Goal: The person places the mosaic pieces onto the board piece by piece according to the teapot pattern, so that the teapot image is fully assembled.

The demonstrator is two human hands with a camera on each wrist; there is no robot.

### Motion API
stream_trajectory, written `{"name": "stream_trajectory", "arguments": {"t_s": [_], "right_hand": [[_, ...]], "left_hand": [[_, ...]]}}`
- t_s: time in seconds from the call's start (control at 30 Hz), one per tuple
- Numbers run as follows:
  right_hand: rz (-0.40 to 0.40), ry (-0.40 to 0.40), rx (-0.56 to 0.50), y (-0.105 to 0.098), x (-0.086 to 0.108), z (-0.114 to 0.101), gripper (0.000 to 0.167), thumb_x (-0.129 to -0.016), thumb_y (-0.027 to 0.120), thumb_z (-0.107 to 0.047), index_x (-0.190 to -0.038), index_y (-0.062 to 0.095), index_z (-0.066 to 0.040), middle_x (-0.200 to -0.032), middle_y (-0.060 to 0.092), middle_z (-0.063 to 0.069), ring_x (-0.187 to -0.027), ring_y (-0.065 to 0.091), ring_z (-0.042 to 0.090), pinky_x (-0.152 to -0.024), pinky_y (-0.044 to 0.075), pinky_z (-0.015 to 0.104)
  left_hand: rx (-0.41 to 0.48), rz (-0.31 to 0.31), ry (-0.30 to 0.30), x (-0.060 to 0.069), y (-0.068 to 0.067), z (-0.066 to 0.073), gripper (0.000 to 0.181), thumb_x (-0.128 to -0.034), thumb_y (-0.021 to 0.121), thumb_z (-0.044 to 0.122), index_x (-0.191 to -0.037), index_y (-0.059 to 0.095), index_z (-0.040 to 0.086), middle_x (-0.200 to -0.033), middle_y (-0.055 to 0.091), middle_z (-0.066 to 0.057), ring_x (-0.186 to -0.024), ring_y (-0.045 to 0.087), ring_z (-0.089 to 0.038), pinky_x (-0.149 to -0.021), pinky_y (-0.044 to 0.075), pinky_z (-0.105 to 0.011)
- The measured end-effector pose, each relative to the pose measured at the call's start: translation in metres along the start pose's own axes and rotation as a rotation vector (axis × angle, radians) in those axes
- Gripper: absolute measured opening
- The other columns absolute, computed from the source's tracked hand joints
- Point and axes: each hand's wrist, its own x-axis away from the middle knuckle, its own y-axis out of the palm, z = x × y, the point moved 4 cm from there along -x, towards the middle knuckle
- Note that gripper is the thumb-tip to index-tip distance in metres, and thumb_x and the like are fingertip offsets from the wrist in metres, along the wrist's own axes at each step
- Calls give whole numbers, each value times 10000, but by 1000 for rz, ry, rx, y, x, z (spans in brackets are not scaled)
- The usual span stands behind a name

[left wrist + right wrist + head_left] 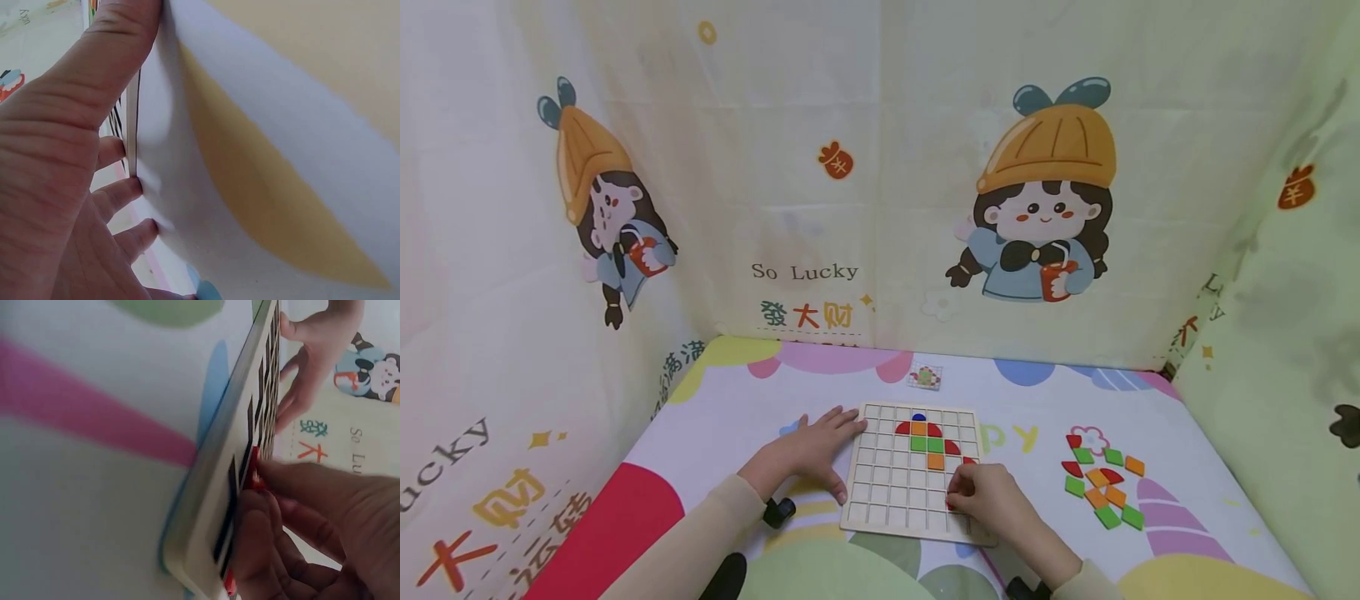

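A pale wooden grid board [880, 479] lies flat on the patterned tablecloth. Its squares hold a blue piece [919, 417], red rounded pieces [952, 447], green squares [927, 444] and orange squares [936, 461]. My left hand [815, 450] rests along the board's left edge, fingers spread and thumb near the lower corner. Over the lower right squares, my right hand [995, 500] pinches a small red piece [252, 469] between thumb and fingers, close against the board. The fingers hide most of that piece. Another red piece [968, 460] shows just above this hand.
Loose pieces lie scattered right of the board, among them green tiles [1107, 517], orange tiles [1135, 465] and red rounded ones [1071, 468]. A small picture card [925, 376] lies behind the board. Printed cloth walls [895, 225] enclose the table's back and sides.
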Motion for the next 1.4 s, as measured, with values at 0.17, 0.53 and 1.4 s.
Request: {"name": "stream_trajectory", "arguments": {"t_s": [0.17, 0.53, 1.4], "right_hand": [[-11, -32, 60, 1, 2, -7, 191, -837, 876, -220, -783, 693, -213, -702, 594, -113, -664, 515, 84, -609, 442, 214], [5, -32, 146, 0, 4, -9, 163, -838, 866, -245, -818, 706, -216, -782, 569, -87, -716, 500, 98, -636, 444, 234], [63, 233, 397, -91, 34, 96, 223, -891, 726, -33, -1110, 730, 11, -1057, 716, 189, -866, 618, 285, -837, 567, 597]], "left_hand": [[0, -5, 3, 0, 0, 1, 1272, -594, 869, 714, -1638, 311, 248, -1730, 219, -55, -1601, 139, -381, -1109, 204, -833], [-1, -14, 7, 0, -1, 0, 1269, -598, 866, 719, -1638, 310, 250, -1732, 211, -53, -1602, 136, -378, -1113, 199, -830], [15, -5, 10, 0, -1, 0, 1264, -597, 867, 715, -1635, 317, 251, -1731, 217, -55, -1603, 131, -377, -1111, 189, -836]]}}
